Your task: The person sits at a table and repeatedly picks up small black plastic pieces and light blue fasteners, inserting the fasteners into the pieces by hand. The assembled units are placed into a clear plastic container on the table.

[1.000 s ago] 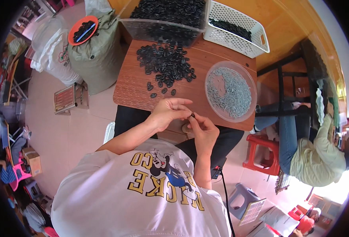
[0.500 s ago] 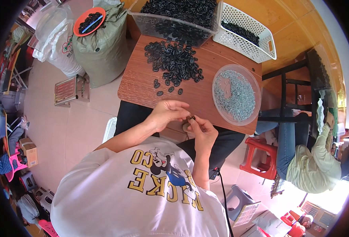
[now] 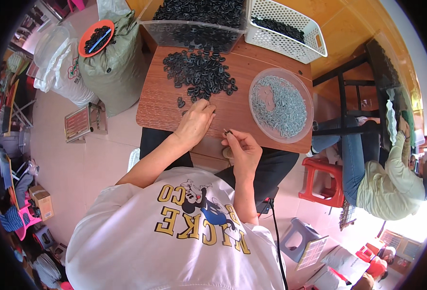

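Small black oval pieces with holes lie in a loose pile [image 3: 199, 72] on the brown wooden table [image 3: 158, 108]. My left hand [image 3: 194, 124] reaches down at the pile's near edge, its fingers together with their tips on the tabletop. A bit of black shows by those fingertips; what they hold, if anything, is hidden. In front of my body, just past the table's near edge, my right hand [image 3: 245, 150] pinches a small black piece [image 3: 229, 132] between thumb and forefinger. To the right sits a clear round tray [image 3: 253, 118] of small silvery metal parts [image 3: 286, 106].
A clear bin [image 3: 189, 31] of black pieces and a white perforated basket [image 3: 291, 46] stand at the back. Sacks, one topped by an orange dish [image 3: 89, 36], stand left. A red stool [image 3: 322, 181] and a seated person [image 3: 387, 183] are on the right.
My left hand has left my right hand and moved up to the pile's near edge. The right hand keeps its pinch on the small black piece. The whole view has shifted slightly.
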Tool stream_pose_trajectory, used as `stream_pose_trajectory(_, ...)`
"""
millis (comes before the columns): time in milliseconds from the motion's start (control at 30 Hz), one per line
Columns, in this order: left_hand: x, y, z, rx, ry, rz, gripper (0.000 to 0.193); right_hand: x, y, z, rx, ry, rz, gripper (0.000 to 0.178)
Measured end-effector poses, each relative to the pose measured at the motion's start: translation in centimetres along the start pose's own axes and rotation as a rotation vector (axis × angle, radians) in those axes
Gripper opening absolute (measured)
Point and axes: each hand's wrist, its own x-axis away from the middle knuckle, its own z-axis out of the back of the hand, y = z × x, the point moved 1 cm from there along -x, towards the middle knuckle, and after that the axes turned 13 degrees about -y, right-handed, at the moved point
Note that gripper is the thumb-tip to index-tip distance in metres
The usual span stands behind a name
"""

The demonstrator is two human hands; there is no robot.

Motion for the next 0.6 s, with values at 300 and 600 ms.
stream_pose_trajectory(300,-0.9,1.2,0.5,-0.155,-0.104,-0.019,0.022,-1.0,0.8,0.7,-0.129,-0.025,0.015,0.011)
stream_pose_trajectory(600,-1.5,0.9,0.6,0.827,-0.258,0.239,0.019,-0.9,0.6,1.8,-0.182,0.026,0.071,0.010)
